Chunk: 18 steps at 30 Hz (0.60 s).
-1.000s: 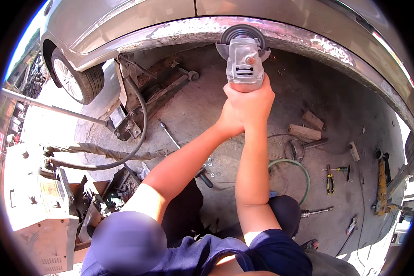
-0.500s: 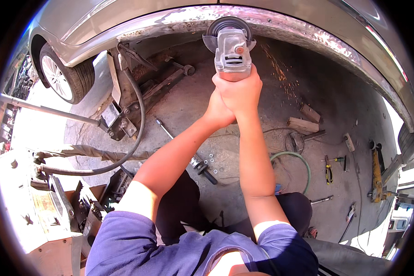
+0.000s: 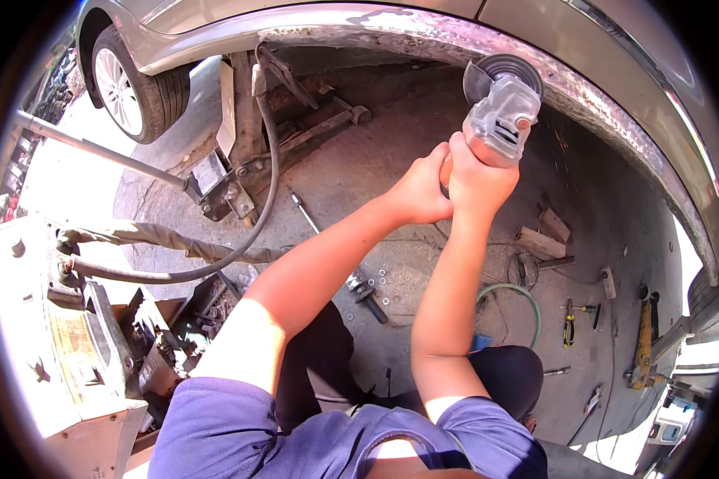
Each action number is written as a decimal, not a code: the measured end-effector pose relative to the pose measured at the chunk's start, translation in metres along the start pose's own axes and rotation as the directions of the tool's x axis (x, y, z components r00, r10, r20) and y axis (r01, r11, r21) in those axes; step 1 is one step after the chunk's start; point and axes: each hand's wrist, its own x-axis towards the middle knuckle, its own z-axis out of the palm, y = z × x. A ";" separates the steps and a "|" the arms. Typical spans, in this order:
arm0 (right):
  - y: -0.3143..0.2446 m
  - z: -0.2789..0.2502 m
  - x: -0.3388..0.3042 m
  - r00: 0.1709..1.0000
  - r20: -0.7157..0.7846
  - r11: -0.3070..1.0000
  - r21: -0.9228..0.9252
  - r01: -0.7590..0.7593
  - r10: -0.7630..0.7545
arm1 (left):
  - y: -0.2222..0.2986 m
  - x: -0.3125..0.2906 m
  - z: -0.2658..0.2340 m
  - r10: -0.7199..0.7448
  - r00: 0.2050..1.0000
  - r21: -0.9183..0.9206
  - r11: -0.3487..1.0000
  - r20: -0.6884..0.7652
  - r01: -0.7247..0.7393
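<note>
Over on the left, a pale metal box [image 3: 96,447] stands in hard sunlight, and above it I see the car's wheel [image 3: 116,88]. Next comes a floor jack [image 3: 233,190], its long bar [image 3: 108,152] slanting up to the left, with a dark hose [image 3: 268,188] curving past it. A slim metal rod [image 3: 303,211] lies on the concrete floor [image 3: 335,180], and small rings [image 3: 383,273] are scattered beside a black-gripped tool [image 3: 369,305]. The left hand [image 3: 423,191] is curled round the rear of an angle grinder [image 3: 505,120], most of its fingers hidden from me. The right hand [image 3: 484,182] is wrapped firmly about the grinder's body, nearer its head. The tool tilts up to the right, its dark disc [image 3: 516,69] at the lower edge of the car's scraped sill [image 3: 607,112]; whether they touch, I can't tell. Thin sparks [image 3: 563,145] streak below. Further right lie a green hose [image 3: 527,297], wooden blocks [image 3: 540,243], yellow-and-black pliers [image 3: 569,330] and a yellow metal tool [image 3: 642,351].
</note>
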 end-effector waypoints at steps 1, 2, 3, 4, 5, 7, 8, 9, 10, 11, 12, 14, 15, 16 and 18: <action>-0.003 0.003 -0.002 1.000 -0.003 0.998 -0.056 0.015 -0.016 | -0.006 0.001 0.004 0.042 0.998 -0.061 0.997 -0.046 -0.045; -0.007 0.008 -0.003 0.999 -0.005 0.993 -0.115 0.033 -0.034 | -0.016 0.000 0.003 0.031 0.997 -0.127 0.991 -0.069 -0.040; -0.006 0.023 -0.010 0.993 0.017 0.961 -0.248 0.121 -0.121 | -0.027 -0.001 -0.001 0.019 0.996 -0.192 0.981 -0.090 -0.036; -0.006 0.032 -0.012 0.994 0.068 0.944 -0.314 0.100 -0.083 | -0.023 -0.003 -0.007 0.033 0.997 -0.336 0.940 -0.067 -0.054; -0.010 0.043 -0.013 0.992 0.120 0.926 -0.368 0.089 -0.048 | -0.021 -0.001 -0.016 0.052 0.997 -0.273 0.960 -0.050 -0.064; -0.015 0.040 -0.012 0.996 0.062 0.947 -0.311 0.075 -0.059 | -0.010 -0.003 -0.024 0.033 0.999 -0.224 0.974 0.007 -0.030; -0.013 0.034 -0.008 0.997 0.011 0.973 -0.218 0.073 -0.073 | -0.013 -0.002 -0.023 0.037 0.999 -0.094 0.995 -0.021 -0.038; -0.010 0.026 -0.004 0.996 -0.041 0.990 -0.122 0.075 -0.081 | -0.016 0.001 -0.017 0.043 0.998 0.038 0.998 -0.049 -0.041; -0.007 0.017 -0.004 1.000 -0.022 1.000 -0.011 -0.010 0.010 | -0.015 -0.001 -0.009 0.017 0.999 -0.053 0.998 -0.045 -0.020; -0.004 0.016 -0.005 1.000 -0.008 1.000 -0.011 -0.003 0.003 | -0.024 -0.002 -0.011 0.019 0.997 -0.079 0.997 -0.074 -0.024; 0.001 0.025 -0.007 0.999 0.044 0.996 -0.088 0.031 -0.028 | -0.036 -0.003 -0.016 0.019 0.995 -0.105 0.994 -0.102 -0.030; -0.004 0.044 -0.015 0.990 0.133 0.961 -0.265 0.077 -0.042 | -0.029 -0.007 -0.025 -0.025 0.997 -0.231 0.973 -0.070 0.008; -0.006 0.051 -0.017 0.985 0.172 0.968 -0.245 0.046 -0.003 | -0.033 -0.010 -0.032 -0.042 0.999 -0.227 0.973 -0.032 0.033; -0.007 0.055 -0.019 0.990 0.143 0.970 -0.236 0.052 -0.019 | -0.029 -0.012 -0.038 -0.031 0.997 -0.161 0.987 -0.070 0.020; -0.008 0.051 -0.019 0.997 0.078 0.995 -0.098 -0.001 0.009 | -0.026 -0.012 -0.040 0.017 0.994 0.021 1.000 -0.109 -0.014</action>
